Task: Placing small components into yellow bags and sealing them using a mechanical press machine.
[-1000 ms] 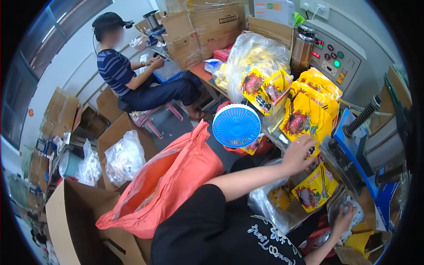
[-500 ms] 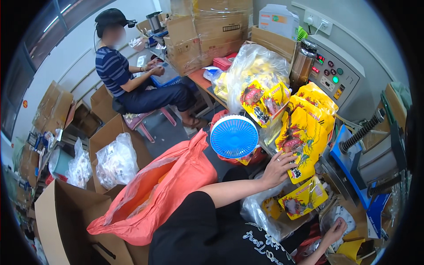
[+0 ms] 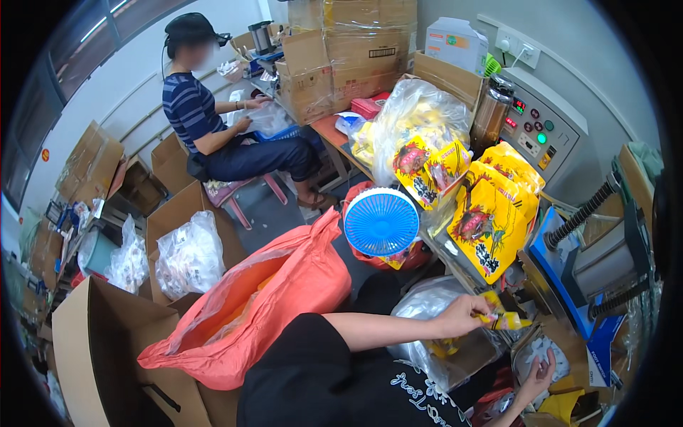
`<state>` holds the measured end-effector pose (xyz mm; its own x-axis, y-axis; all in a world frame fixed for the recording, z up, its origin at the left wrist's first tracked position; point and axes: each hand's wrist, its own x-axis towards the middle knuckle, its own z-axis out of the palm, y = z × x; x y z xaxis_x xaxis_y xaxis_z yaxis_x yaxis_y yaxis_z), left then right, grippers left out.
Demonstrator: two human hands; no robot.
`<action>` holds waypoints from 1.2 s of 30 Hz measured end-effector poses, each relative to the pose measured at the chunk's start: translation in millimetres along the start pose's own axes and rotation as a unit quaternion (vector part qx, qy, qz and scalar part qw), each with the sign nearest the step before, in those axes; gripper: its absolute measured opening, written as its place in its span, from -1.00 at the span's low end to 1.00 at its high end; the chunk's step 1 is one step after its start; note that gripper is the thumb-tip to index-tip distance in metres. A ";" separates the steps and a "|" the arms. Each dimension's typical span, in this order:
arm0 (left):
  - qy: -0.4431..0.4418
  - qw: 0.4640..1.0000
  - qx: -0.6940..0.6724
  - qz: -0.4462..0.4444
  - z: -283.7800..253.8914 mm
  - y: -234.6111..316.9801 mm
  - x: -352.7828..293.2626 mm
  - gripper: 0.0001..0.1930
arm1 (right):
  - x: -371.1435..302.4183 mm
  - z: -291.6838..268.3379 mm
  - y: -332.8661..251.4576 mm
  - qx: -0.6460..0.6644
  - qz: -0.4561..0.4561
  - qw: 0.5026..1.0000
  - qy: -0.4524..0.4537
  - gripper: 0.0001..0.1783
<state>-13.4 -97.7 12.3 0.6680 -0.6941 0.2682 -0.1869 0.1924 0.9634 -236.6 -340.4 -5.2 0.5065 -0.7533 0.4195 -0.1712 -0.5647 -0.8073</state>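
Note:
My left hand (image 3: pixel 461 317) is closed on a yellow printed pouch (image 3: pixel 506 319), which is tilted nearly edge-on. Below that hand lies a clear plastic bag (image 3: pixel 420 313) with some yellow inside. Just beyond it, a stack of larger yellow pouches (image 3: pixel 491 220) with a red and black print rests on the table. My right hand (image 3: pixel 538 381) is low on the right with its fingers apart and nothing visible in them. It is beside a container of small white pieces (image 3: pixel 542 352), whose shape is partly hidden.
A blue-grilled fan (image 3: pixel 381 222) stands left of the pouches. On the right is a blue press machine (image 3: pixel 562 242) with springs, below a control box (image 3: pixel 544 128). A red sack (image 3: pixel 277 299) lies over an open carton (image 3: pixel 92 341). Another person (image 3: pixel 192 107) sits at the far left.
My left hand has moved off the large stack, down and right, and lifted the pouch that lay over the clear bag. My right hand's fingers have spread. The seated person's hands have shifted.

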 end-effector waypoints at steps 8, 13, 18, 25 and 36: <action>-0.081 0.985 0.148 -0.032 21.4 -37.9 -39.8 -0.83 | -18.7 36.6 -115.7 0.101 0.067 0.944 -0.309 -0.65; -0.172 0.982 0.068 -0.047 22.6 -52.1 -39.6 -0.76 | -31.5 48.6 -101.9 0.212 0.124 0.934 -0.260 -0.72; -0.150 0.973 0.061 -0.165 6.2 -43.9 -29.1 -0.68 | -23.1 74.2 -88.1 0.156 0.103 0.955 -0.229 -0.58; -0.076 0.955 -0.086 -0.274 26.1 -26.4 26.4 -0.67 | -10.5 38.5 -65.0 0.060 0.042 0.994 -0.083 -0.64; -0.058 0.987 0.045 -0.143 44.3 -57.2 60.2 -0.71 | 13.8 -23.4 21.9 -0.100 0.067 0.992 -0.045 -0.59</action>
<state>5.6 -181.2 -26.7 0.6164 -0.7872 -0.0216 -0.0701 -0.0822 0.9941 -253.1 -371.0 -7.4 0.5394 -0.7981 0.2685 -0.4022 -0.5244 -0.7505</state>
